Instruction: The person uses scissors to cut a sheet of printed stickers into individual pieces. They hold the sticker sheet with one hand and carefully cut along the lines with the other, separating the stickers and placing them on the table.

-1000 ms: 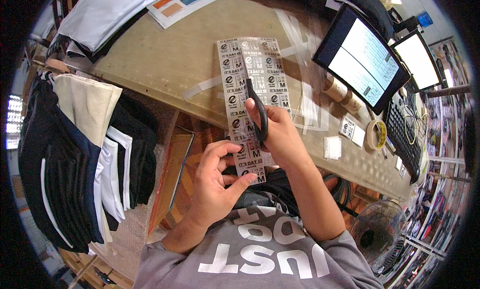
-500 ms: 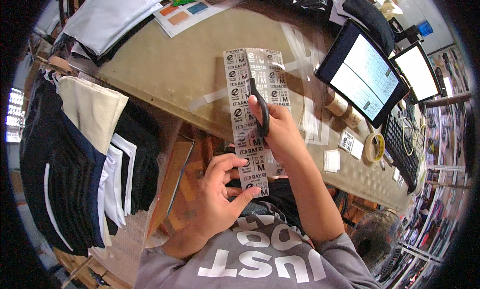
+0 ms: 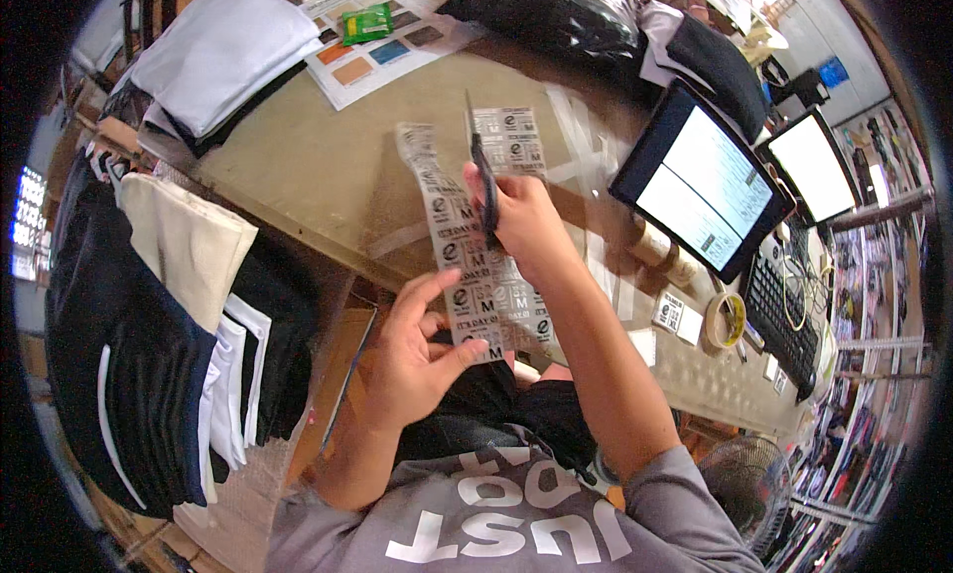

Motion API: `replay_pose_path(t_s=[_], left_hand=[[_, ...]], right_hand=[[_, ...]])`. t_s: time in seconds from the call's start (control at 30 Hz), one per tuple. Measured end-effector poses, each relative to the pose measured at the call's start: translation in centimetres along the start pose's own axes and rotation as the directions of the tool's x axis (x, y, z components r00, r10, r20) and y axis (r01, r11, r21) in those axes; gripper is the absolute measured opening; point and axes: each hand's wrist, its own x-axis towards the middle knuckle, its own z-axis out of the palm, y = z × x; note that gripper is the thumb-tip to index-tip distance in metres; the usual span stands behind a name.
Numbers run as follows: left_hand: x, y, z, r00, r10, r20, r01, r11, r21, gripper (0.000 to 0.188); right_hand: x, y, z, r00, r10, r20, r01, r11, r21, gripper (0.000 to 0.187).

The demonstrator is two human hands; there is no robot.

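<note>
My right hand (image 3: 531, 220) grips a pair of black-handled scissors (image 3: 483, 181), blades pointing away from me over the table. Beneath them is a translucent sheet of printed size labels, split lengthwise. Its left strip (image 3: 419, 166) leans away at the far end, leaving a gap beside the right part (image 3: 518, 141). Near the lower end, my left hand (image 3: 407, 350) pinches the left strip between thumb and fingers. My right hand covers part of the sheet, so whether the two parts still join at the near end I cannot tell.
A tan table (image 3: 298, 156) spreads ahead. Folded white cloth (image 3: 223, 52) and a colour-swatch sheet (image 3: 397, 62) lie at its far side. To the right stand a tablet screen (image 3: 700, 181), a keyboard (image 3: 789, 320) and a tape roll (image 3: 724, 321). Dark garments (image 3: 139, 374) are stacked at left.
The left label strip has swung away to the left from the rest of the sheet at the far end. Both hands have shifted slightly left, and the view has moved a little.
</note>
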Motion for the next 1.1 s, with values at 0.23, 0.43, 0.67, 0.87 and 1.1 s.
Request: replay_pose_path(t_s=[0.23,0.43,0.67,0.87,1.1], left_hand=[[-0.4,0.1,-0.7,0.994,-0.048,0.102,0.070,0.974,-0.215,0.060],[-1.5,-2.0,-1.1,0.996,-0.086,0.012,0.086,0.979,-0.185,0.031],[-1.6,-1.4,3.6,0.959,-0.117,0.258,0.137,0.988,-0.064,0.061],[1.6,-3.7,7.3,0.942,0.205,0.264,-0.315,0.809,0.496,0.052],[6.4,-2.3,4.2,0.928,0.371,0.029,-0.270,0.616,0.740,0.055]], right_hand=[[-4.1,-0.8,-4.0,0.993,-0.047,-0.105,0.049,0.999,0.020,0.048],[-16.8,3.5,-13.4,0.989,-0.122,-0.082,0.133,0.981,0.139,0.043],[-28.2,10.5,-16.4,0.961,-0.063,-0.269,0.122,0.971,0.207,0.046],[-30.9,13.4,-15.4,0.960,0.039,-0.276,0.044,0.956,0.290,0.046],[-30.5,13.5,-16.5,0.952,-0.009,-0.307,0.104,0.950,0.294,0.047]])
